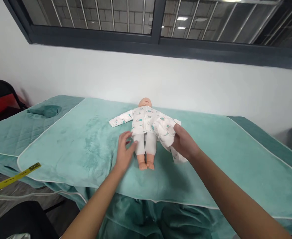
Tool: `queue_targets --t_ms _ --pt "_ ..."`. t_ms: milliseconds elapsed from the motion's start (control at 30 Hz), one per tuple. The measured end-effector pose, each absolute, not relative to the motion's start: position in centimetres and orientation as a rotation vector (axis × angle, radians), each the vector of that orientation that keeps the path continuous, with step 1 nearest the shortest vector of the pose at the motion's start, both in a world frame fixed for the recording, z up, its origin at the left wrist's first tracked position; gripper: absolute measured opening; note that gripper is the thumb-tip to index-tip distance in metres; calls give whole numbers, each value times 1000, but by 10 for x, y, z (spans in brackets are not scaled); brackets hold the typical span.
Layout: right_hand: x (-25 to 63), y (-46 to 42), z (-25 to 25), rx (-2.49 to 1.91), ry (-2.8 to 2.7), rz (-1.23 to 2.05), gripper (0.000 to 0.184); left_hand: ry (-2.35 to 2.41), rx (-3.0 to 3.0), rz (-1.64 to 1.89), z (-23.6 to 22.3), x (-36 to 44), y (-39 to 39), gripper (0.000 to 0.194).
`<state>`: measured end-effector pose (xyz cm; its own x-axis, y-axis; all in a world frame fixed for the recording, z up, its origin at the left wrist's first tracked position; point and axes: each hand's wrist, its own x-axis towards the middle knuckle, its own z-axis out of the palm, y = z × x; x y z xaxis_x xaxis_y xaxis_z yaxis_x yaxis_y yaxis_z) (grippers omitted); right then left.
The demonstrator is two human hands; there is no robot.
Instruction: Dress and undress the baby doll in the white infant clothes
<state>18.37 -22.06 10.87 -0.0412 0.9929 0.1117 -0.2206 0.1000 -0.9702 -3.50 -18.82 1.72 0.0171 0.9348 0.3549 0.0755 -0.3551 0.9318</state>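
Note:
A baby doll (150, 158) lies on its back, head toward the wall, in a white printed baby jacket (139, 120) and white leggings (150, 144). Its feet are bare. My right hand (184, 141) is closed on a bunched pair of white printed baby pants (164, 130), raised over the doll's side, with part of the cloth hanging down. Curved beside the doll's leg, my left hand (126, 149) has its thumb and fingers apart and holds nothing. Its fingertips are close to the jacket hem; whether they touch it I cannot tell.
The doll rests on a bed with a green plush cover (86, 149). A face hole (45, 111) is at the left end. A barred window (158, 33) is above the white wall. A yellow strip (16, 177) and pale cable lie lower left; a black chair (1, 89) stands far left.

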Motion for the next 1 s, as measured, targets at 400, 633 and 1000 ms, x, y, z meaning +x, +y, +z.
queue_targets --t_ms 400,633,1000 --pt "122 -209 172 -976 -2105 733 54 931 1766 1491 110 -52 -207 81" --pt "109 -212 211 -840 -2292 541 31 1015 1821 1664 132 -73 -209 31" --pt "117 -222 243 -822 -2163 467 31 947 1578 2124 171 -86 -214 13"
